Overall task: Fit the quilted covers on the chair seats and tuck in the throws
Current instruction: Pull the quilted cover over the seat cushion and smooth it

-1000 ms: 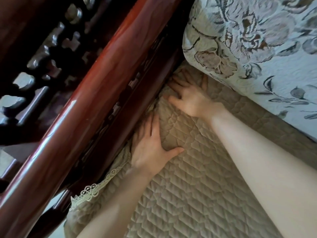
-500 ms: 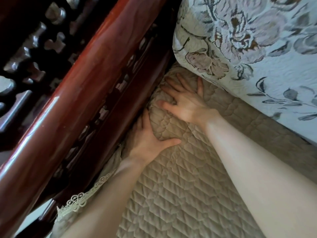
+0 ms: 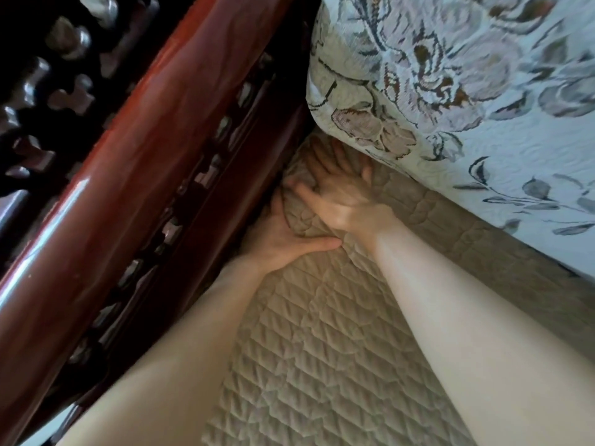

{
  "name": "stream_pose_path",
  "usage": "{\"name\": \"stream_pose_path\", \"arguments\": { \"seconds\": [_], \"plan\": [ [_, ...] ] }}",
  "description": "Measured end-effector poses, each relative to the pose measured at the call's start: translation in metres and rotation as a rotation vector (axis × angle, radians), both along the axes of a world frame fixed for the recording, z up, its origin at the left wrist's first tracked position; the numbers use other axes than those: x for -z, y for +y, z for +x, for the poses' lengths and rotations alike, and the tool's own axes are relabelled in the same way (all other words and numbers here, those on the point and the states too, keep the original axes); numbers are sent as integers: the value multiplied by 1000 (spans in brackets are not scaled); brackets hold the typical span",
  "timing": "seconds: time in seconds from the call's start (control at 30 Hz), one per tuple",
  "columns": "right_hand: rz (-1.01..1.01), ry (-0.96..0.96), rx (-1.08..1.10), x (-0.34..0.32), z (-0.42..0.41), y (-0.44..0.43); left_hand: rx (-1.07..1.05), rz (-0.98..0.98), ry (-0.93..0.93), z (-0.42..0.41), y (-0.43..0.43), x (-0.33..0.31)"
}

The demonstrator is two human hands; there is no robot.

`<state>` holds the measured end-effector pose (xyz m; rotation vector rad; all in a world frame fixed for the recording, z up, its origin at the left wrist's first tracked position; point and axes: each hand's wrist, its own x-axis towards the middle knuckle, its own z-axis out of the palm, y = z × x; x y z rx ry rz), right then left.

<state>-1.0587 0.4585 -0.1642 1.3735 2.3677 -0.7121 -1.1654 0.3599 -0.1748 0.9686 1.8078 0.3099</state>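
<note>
— Where is the beige quilted seat cover [image 3: 322,333]?
— Spread on the seat, its edge bunched against the glossy red-brown wooden armrest [image 3: 135,175].
— And the hands?
— The left hand [image 3: 280,239] presses that edge, fingers reaching into the gap, thumb flat on top. Close beside it, the blurred right hand [image 3: 341,194] lies spread on the cover, by the pale floral cushion [image 3: 467,91].

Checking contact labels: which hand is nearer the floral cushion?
Right. The right hand presses the quilted cover just under the floral cushion; the left hand is further off, beside the wooden frame.
</note>
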Motion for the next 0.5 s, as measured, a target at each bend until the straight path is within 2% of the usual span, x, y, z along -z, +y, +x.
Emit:
{"name": "stream_pose_path", "arguments": {
  "seconds": [0.1, 0.27, 0.4, 0.5],
  "plan": [
    [-2, 12, -1, -6, 0, 1, -36, 67, 57, 5, -9, -4],
    [111, 94, -83, -24, 14, -39, 63, 116, 370, 24, -95, -31],
    [88, 78, -241, -34, 17, -89, 18, -12, 336, 28, -159, -50],
    [98, 40, -298, -31, 14, -98, -48, -45, 300, 25, -162, -49]
  ]
}}
